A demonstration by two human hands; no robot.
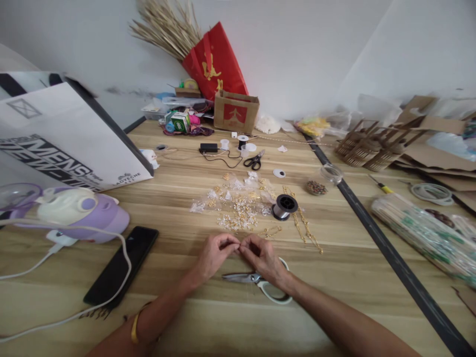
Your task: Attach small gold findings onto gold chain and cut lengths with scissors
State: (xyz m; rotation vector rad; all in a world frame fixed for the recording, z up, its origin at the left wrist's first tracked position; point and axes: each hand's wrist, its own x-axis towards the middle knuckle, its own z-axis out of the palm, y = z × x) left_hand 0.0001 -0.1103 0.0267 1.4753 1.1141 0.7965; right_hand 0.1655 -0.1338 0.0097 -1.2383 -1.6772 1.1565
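My left hand (214, 254) and my right hand (262, 257) meet fingertip to fingertip low in the middle of the wooden table (208, 317). Both pinch something tiny between them, too small to make out. Under my right wrist lie white-handled scissors (260, 283), blades pointing left. Just beyond my fingers sits a scatter of small gold and silver jewellery findings (238, 206), some in clear bags. A spool of thin wire (284, 206) stands to their right, with gold chains (305, 228) laid beside it.
A black phone (122, 265) and a purple device (74, 210) with a white cable lie at left, behind them a white shopping bag (63, 144). Black scissors (255, 160), a bead jar (317, 187), a red bag (215, 62) and a brown bag (236, 111) sit farther back. Wooden baskets (368, 146) and cardboard are at right.
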